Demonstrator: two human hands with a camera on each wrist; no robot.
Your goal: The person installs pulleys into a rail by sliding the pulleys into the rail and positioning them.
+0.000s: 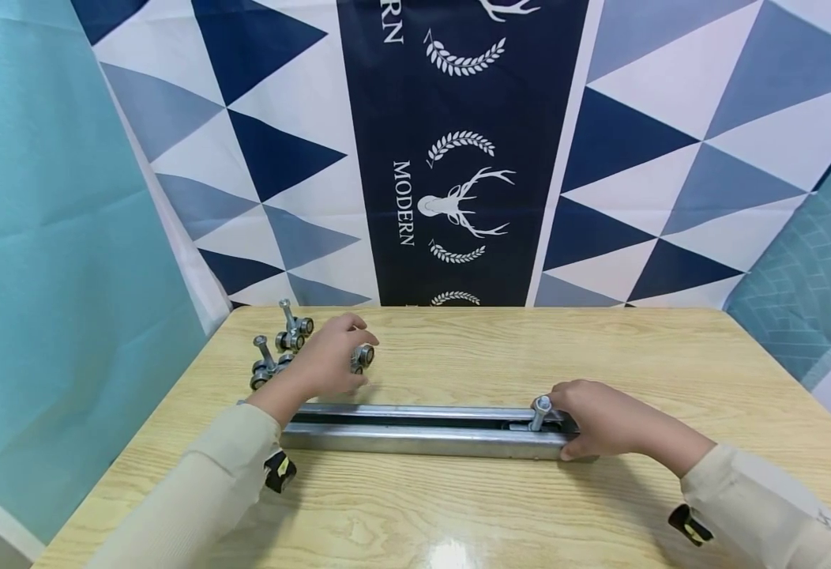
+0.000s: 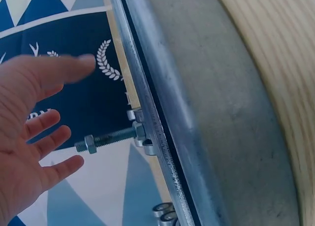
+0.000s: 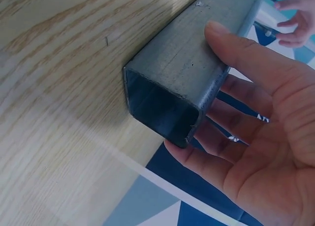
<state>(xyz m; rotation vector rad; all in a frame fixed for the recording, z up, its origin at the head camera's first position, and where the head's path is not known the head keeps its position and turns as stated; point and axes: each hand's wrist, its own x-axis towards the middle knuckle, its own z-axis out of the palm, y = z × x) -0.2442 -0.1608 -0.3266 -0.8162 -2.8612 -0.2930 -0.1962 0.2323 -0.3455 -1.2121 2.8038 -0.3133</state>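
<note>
A metal channel rail (image 1: 415, 442) with a slot along its top lies across the table. My right hand (image 1: 603, 419) grips its right end, thumb on the near side; the right wrist view shows that hand (image 3: 266, 117) around the rail (image 3: 182, 53) beside its hollow end. A bolt (image 1: 541, 411) stands up from the slot near that hand. Behind the rail's left part, my left hand (image 1: 330, 356) hovers with spread fingers over a roller piece (image 1: 363, 356), partly hidden. In the left wrist view the open left hand (image 2: 34, 132) is apart from an upright bolt (image 2: 110, 139).
Two more roller pieces with upright bolts, one at the back left (image 1: 291, 332) and one nearer (image 1: 265, 359), stand left of my left hand. The wooden table (image 1: 458, 506) ends at a patterned cloth (image 1: 458, 158) behind, with a teal cloth (image 1: 53, 237) at the left.
</note>
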